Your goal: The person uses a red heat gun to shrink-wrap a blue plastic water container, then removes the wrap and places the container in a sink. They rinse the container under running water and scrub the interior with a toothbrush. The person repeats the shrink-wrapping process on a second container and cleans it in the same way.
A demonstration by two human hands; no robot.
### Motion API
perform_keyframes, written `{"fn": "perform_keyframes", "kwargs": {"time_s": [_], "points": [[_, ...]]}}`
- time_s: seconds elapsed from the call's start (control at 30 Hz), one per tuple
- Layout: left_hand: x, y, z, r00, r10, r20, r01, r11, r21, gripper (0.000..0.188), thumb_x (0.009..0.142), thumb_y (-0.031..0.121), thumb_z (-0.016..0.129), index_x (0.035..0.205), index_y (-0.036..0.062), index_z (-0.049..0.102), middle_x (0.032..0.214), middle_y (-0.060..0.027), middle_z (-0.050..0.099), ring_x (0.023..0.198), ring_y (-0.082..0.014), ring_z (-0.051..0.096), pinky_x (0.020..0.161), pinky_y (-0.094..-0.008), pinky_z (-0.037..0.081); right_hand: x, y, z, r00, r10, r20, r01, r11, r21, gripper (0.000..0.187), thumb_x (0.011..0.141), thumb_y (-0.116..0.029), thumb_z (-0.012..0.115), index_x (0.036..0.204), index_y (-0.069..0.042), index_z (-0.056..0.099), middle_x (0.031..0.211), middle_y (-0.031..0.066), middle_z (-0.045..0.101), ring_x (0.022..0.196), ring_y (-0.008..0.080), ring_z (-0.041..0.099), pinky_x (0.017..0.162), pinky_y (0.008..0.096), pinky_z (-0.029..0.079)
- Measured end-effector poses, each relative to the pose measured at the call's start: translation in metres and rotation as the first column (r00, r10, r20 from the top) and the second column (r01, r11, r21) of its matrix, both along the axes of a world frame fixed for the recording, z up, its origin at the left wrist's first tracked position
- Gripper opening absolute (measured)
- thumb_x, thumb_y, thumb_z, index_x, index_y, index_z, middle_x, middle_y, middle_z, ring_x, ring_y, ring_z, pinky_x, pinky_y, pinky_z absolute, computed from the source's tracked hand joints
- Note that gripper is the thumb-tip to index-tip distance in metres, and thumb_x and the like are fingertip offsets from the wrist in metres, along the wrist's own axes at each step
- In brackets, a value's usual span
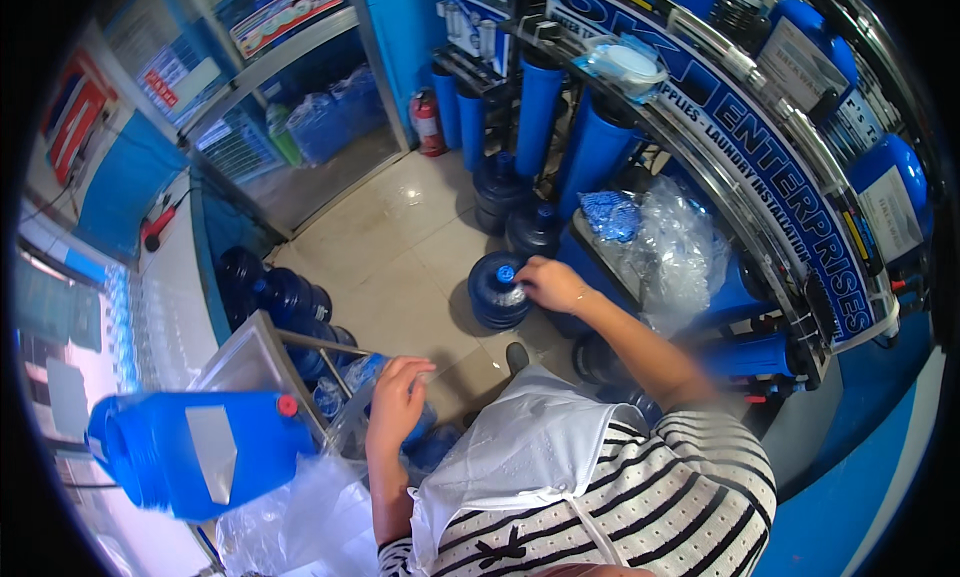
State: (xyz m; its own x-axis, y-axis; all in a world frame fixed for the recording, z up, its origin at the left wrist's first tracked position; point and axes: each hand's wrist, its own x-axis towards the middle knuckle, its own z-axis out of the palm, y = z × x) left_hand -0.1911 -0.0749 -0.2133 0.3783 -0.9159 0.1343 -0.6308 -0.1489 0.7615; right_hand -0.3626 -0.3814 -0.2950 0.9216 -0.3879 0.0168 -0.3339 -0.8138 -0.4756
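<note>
A round dark blue water jug [497, 302] stands upright on the floor ahead of me, with a bright blue cap [506, 275] on its neck. My right hand [552, 285] reaches to that neck, its fingers bent together right beside the cap. Something shiny shows just under the fingertips, too small to make out. My left hand [400, 397] is held up nearer my body, fingers stretched out and slightly apart, holding nothing I can see. Clear plastic [350, 417] hangs beside its wrist.
Two more dark jugs [503, 192] stand behind the capped one; others [290, 295] lie at left. A blue square container [215, 447] is at lower left. Clear bags [680, 252] and blue caps [608, 215] sit at right, below filter housings [598, 152]. A fire extinguisher [427, 124] stands far back.
</note>
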Motion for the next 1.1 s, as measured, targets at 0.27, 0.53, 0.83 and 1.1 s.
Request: {"fn": "perform_keyframes", "kwargs": {"time_s": [0.27,0.53,0.83,1.1], "points": [[-0.048,-0.183,-0.05,0.863,-0.491,-0.115,0.5,0.864,0.059,0.019,0.082,0.004,0.057,0.099,0.0041,0.066,0.099,-0.0144,0.063,0.098,-0.033,0.059,0.087,-0.0396,0.048,-0.101,-0.121,-0.018,0.83,-0.558,0.026,0.543,0.796,-0.266,0.009,0.072,-0.002,0.064,0.08,-0.006,0.064,0.095,0.0171,0.062,0.092,0.0347,0.061,0.079,0.0456,0.047],[-0.139,-0.334,-0.108,0.705,-0.703,-0.095,0.708,0.705,0.042,0.02,0.082,0.005,0.055,0.098,0.0043,0.068,0.093,-0.0158,0.063,0.087,-0.0359,0.063,0.08,-0.0438,0.05,-0.186,-0.122,-0.003,0.603,-0.787,0.133,0.716,0.46,-0.526,0.033,0.066,-0.012,0.075,0.095,-0.008,0.061,0.107,0.0158,0.052,0.105,0.0336,0.049,0.082,0.047,0.038],[-0.237,-0.413,-0.147,0.819,-0.574,-0.01,0.57,0.815,-0.102,0.027,0.08,0.003,0.058,0.106,0.0003,0.064,0.102,-0.0188,0.059,0.091,-0.0388,0.061,0.079,-0.0457,0.05,-0.218,-0.151,-0.02,0.423,-0.852,0.31,0.9,0.435,-0.031,0.007,0.072,-0.003,0.064,0.077,-0.002,0.06,0.076,0.0154,0.061,0.07,0.031,0.062,0.063,0.0396,0.048],[-0.27,-0.472,-0.152,0.876,-0.436,0.205,0.468,0.871,-0.15,0.027,0.078,0.005,0.064,0.104,0.0019,0.063,0.103,-0.0173,0.057,0.087,-0.0357,0.064,0.073,-0.0432,0.054,-0.228,-0.149,-0.008,0.245,-0.926,0.286,0.91,0.321,0.261,0.003,0.08,-0.004,0.058,0.08,-0.002,0.055,0.068,0.0062,0.06,0.063,0.0129,0.058,0.06,0.0284,0.047]]}}
